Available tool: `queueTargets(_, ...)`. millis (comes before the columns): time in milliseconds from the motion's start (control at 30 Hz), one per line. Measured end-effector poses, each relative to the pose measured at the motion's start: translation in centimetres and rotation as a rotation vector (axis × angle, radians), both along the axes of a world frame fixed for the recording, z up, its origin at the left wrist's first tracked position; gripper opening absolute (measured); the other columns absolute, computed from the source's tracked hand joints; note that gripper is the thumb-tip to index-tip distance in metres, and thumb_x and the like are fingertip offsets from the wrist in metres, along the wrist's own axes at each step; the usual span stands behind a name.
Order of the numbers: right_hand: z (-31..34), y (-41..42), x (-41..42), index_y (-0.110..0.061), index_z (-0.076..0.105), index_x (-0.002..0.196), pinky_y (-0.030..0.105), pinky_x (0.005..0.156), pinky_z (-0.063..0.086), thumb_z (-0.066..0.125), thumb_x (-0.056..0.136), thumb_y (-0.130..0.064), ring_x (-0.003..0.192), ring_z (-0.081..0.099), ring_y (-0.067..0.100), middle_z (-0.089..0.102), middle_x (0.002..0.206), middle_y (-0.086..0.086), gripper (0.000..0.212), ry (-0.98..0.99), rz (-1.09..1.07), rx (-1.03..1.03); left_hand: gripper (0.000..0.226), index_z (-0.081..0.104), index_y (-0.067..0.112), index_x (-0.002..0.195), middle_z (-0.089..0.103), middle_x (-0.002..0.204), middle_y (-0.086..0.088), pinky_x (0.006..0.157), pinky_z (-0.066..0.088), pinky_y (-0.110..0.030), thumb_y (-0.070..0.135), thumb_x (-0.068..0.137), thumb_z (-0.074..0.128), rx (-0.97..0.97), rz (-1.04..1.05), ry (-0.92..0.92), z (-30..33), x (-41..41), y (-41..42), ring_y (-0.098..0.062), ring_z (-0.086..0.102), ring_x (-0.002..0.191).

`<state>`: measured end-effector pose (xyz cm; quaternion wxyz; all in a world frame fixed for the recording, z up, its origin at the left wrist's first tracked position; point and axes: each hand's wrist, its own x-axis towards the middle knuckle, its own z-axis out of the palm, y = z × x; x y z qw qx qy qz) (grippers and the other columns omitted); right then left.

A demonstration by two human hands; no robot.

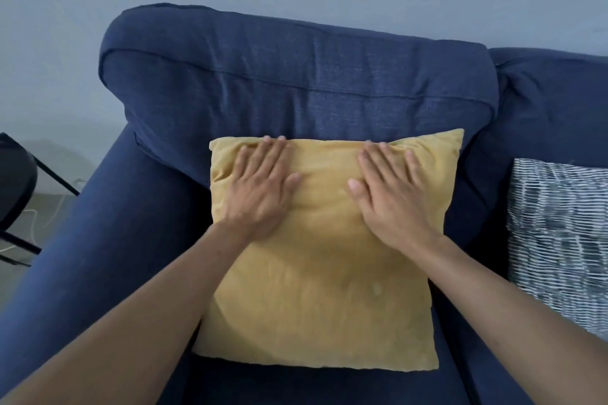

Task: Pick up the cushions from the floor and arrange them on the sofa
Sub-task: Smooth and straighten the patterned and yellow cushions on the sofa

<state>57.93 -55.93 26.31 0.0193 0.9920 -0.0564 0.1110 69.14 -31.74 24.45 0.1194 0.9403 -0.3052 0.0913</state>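
Note:
A square yellow cushion (322, 299) leans against the back of the dark blue sofa (296, 82), at the sofa's left end. My left hand (260, 187) lies flat on the cushion's upper left part, fingers spread, fingertips at the top edge. My right hand (391, 194) lies flat on the upper right part in the same way. Neither hand grips the fabric. A second cushion (559, 240), dark with white broken stripes, rests against the sofa back at the right edge of the view and is partly cut off.
The sofa's rounded left armrest (98, 240) runs down the left side. Beyond it stands a black chair or stand with thin legs (16, 194) on a grey floor, with thin white cables near it. A pale blue-grey wall is behind the sofa.

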Motion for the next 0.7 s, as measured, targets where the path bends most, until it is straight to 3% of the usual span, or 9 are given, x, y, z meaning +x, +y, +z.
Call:
queueTargets(100,0.0,-2.8,-0.9,-0.013,0.020,0.171,0.060,0.134,0.001,0.005,0.112,-0.061,0.169,0.003,0.021,0.016,0.181,0.005,0.077,-0.037,-0.215,0.040,0.075,0.016,0.019,0.171,0.007,0.180,0.004,0.134,-0.002,-0.048,0.062,0.110,0.007,0.032,0.128,0.048,-0.5,1.6,3.8,-0.014,-0.004,0.166)
queueTargets(200,0.3,-2.4,-2.7,-0.006,0.018,0.170,0.067,0.132,0.004,0.013,0.113,-0.057,0.169,0.001,0.030,0.015,0.180,0.016,0.077,-0.181,-0.336,0.138,0.073,0.009,0.016,0.171,-0.002,0.180,0.002,0.134,-0.002,-0.053,0.058,0.112,0.009,-0.088,0.262,0.065,0.2,0.7,5.3,-0.018,-0.010,0.165)
queueTargets(300,-1.0,2.7,-6.0,-0.005,0.017,0.171,0.067,0.132,0.006,0.035,0.114,-0.045,0.168,0.003,0.036,0.010,0.180,0.018,0.072,-0.305,-0.124,0.128,0.068,0.018,0.007,0.169,0.008,0.179,-0.009,0.132,0.007,-0.061,0.045,0.113,0.023,-0.212,0.200,-0.083,0.1,-4.3,3.5,-0.029,0.001,0.166)
queueTargets(400,-4.6,7.9,-8.8,-0.007,0.023,0.170,0.071,0.129,0.018,0.042,0.112,-0.040,0.168,0.008,0.034,0.010,0.181,0.013,0.069,-0.220,0.113,0.075,0.064,0.027,0.004,0.167,0.016,0.177,-0.013,0.129,0.017,-0.066,0.040,0.113,0.027,-0.248,-0.017,-0.114,-2.5,-11.0,-0.2,-0.034,0.011,0.165)
queueTargets(500,-7.3,8.5,-9.6,-0.009,0.022,0.170,0.072,0.128,0.018,0.040,0.113,-0.043,0.168,0.008,0.034,0.008,0.182,0.013,0.069,-0.178,0.060,0.054,0.066,0.026,0.007,0.167,0.016,0.178,-0.011,0.127,0.022,-0.065,0.045,0.113,0.022,-0.203,0.024,-0.083,-5.4,-13.0,-1.1,-0.030,0.012,0.165)
queueTargets(700,-9.1,3.5,-11.2,-0.005,0.018,0.171,0.071,0.129,0.015,0.033,0.113,-0.055,0.168,0.009,0.036,0.010,0.181,0.013,0.078,-0.189,-0.194,0.042,0.072,0.007,0.014,0.171,-0.004,0.180,-0.001,0.132,0.006,-0.060,0.054,0.112,0.016,-0.192,0.279,0.069,-8.1,-10.0,4.8,-0.022,-0.006,0.166)
